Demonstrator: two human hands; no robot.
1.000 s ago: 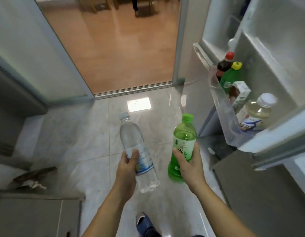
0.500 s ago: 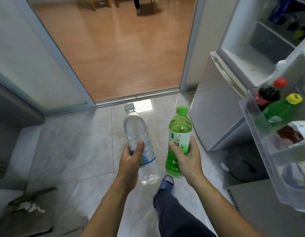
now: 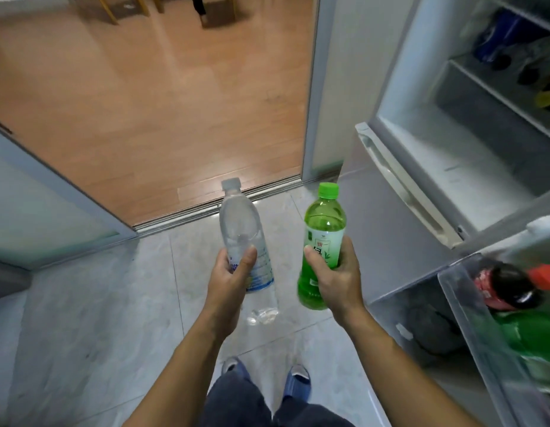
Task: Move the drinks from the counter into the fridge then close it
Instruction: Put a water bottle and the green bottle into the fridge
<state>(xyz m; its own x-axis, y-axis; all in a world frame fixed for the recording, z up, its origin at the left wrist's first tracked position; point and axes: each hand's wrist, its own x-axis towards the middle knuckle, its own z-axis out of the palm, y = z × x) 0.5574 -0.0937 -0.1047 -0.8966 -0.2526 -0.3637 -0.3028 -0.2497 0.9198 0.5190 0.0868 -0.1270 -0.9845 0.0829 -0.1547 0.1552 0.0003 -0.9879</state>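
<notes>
My left hand [image 3: 229, 277] grips a clear water bottle [image 3: 242, 232] with a pale cap, held upright over the tiled floor. My right hand [image 3: 336, 274] grips a green tea bottle [image 3: 324, 224] with a green cap, just right of the water bottle. The fridge [image 3: 458, 167] stands open at the right, its lowest inner shelf bare and white. Its door shelf [image 3: 470, 322] at the lower right holds a dark cola bottle [image 3: 510, 286] with a red cap and a green bottle [image 3: 532, 337]. Dark bottles lie on an upper fridge shelf [image 3: 514, 97].
A closed lower freezer door [image 3: 387, 211] with a long handle sits under the open compartment. A sliding glass door [image 3: 45, 204] stands at the left, and a doorway leads onto a wooden floor [image 3: 162, 97]. My feet in blue slippers [image 3: 264, 377] stand on grey tiles.
I have turned right toward the fridge, so its inner shelves have come into view. Both bottles stay in my hands and have risen a little in front of me.
</notes>
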